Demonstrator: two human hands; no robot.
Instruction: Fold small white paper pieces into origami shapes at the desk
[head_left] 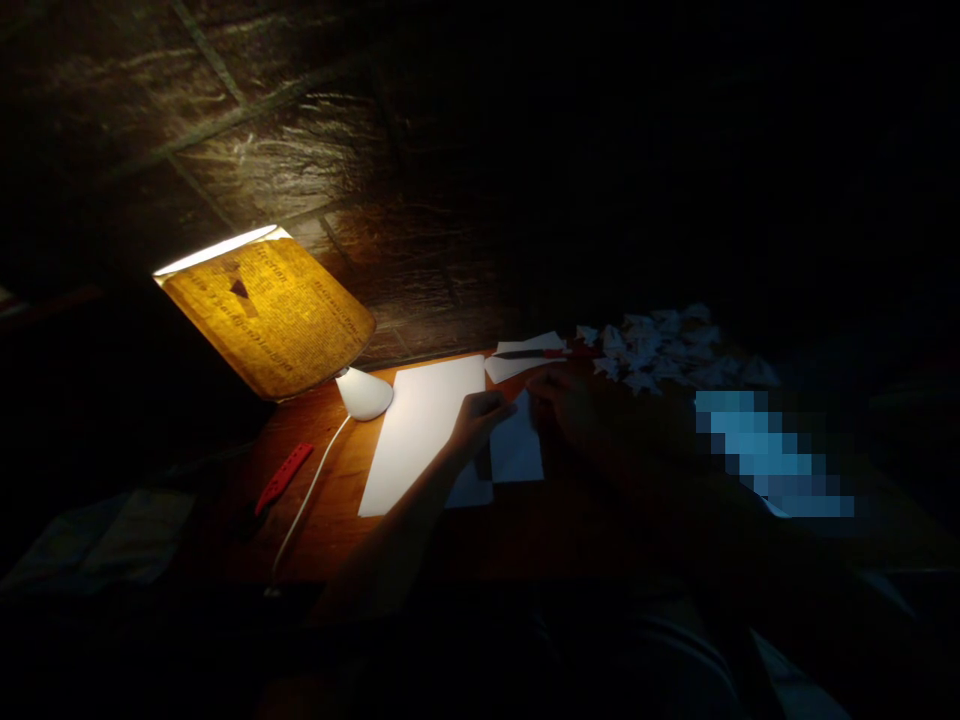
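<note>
Between my hands stands a white piece of paper (pixel 519 450), its top narrowing toward my fingers. My left hand (pixel 480 415) is closed on its upper left side, thumb and fingers pinched together. My right hand (pixel 561 392), mostly in shadow, is closed at the top right of the same paper; its fingertips are hard to make out. Under and beside my left forearm lies a large white sheet (pixel 427 410). Just beyond my hands, a knife (pixel 525 354) with a dark blade and a red part rests across smaller paper pieces (pixel 514 368).
A lit lamp with a printed yellow shade (pixel 262 320) stands left, its white cord (pixel 311 490) running to the front edge. A red watch strap (pixel 285 476) lies nearby. Many folded paper shapes (pixel 660 345) are heaped at the back right. A pixelated bright patch covers something at right.
</note>
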